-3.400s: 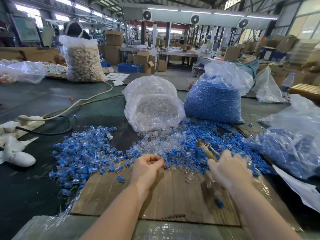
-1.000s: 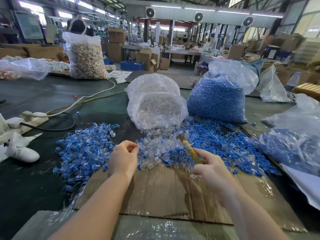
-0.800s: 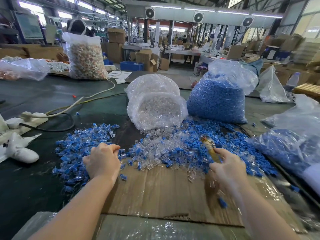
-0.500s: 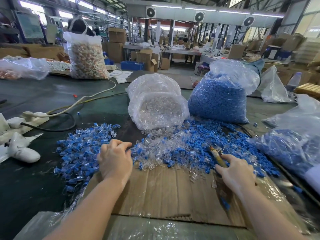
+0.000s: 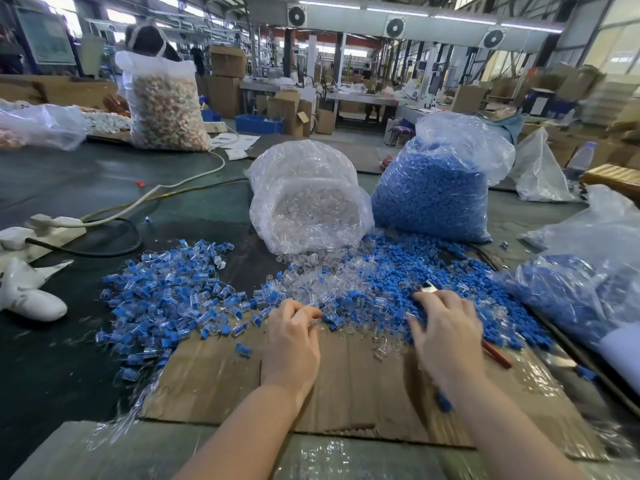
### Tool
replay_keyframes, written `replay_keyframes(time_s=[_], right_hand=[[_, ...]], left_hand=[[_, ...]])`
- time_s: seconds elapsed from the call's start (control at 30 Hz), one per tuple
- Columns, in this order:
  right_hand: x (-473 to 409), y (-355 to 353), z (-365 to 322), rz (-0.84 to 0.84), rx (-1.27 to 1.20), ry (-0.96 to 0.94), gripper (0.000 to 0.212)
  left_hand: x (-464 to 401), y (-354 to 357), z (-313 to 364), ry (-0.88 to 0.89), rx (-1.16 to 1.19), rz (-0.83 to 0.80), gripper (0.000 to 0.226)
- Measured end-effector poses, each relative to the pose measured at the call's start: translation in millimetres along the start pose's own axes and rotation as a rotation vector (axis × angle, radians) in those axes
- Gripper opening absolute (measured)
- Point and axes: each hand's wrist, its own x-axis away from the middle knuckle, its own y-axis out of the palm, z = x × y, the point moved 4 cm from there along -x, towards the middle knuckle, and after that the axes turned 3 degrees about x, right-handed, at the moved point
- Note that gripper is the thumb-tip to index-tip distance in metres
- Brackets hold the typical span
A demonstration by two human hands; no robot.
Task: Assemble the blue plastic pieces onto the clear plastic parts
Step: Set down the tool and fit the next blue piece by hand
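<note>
Loose clear plastic parts (image 5: 322, 285) lie heaped in front of an open bag of clear parts (image 5: 311, 209). Blue plastic pieces (image 5: 433, 268) spread to their right, below a full bag of blue pieces (image 5: 433, 188). A heap of joined blue-and-clear pieces (image 5: 166, 292) sits at the left. My left hand (image 5: 294, 337) is at the near edge of the clear heap, thumb and curled fingers pinching a clear part. My right hand (image 5: 446, 327) rests on the blue pieces and holds a hand tool (image 5: 427, 287), whose red handle sticks out behind the hand.
A sheet of cardboard (image 5: 363, 382) lies under both hands. Another plastic bag with blue pieces (image 5: 571, 292) crowds the right side. White objects (image 5: 31, 299) and a black cable (image 5: 121, 237) lie at the left. A tall bag of tan pieces (image 5: 166, 102) stands far back left.
My left hand moved right from the joined heap to the clear heap. My right hand dropped with the tool onto the blue pieces and shifted slightly left.
</note>
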Motion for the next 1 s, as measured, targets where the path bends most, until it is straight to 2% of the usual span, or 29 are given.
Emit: replay_keyframes(time_s=[0.1,0.2,0.33,0.47,0.77,1.0], right_hand=[[9.6,8.1,-36.8,0.034,-0.106,-0.2,0.026],[14.1,22.6,-62.0,-0.003,-0.11,-0.263,0.026],[15.6,39.2,-75.1,-0.04,-0.024,-0.262,0.033],[16.8,43.0,-78.1,-0.033,-0.012,-0.234,0.026],[31.7,30.2,-74.9,0.063,-0.283,-0.24,0.009],[35.0,27.3,-74.3,0.039,-0.341,-0.295,0.013]], left_hand=[[1.7,0.3,-1.9,0.015,-0.008,-0.015,0.021],[4.0,0.2,-6.0,0.018,-0.028,-0.027,0.022],[4.2,0.7,-7.5,0.022,-0.047,-0.044,0.022],[4.1,1.7,-8.2,0.027,-0.044,-0.052,0.02],[4.6,-3.0,-2.4,0.071,0.038,-0.077,0.022],[4.7,-8.6,1.3,0.034,0.185,-0.082,0.025]])
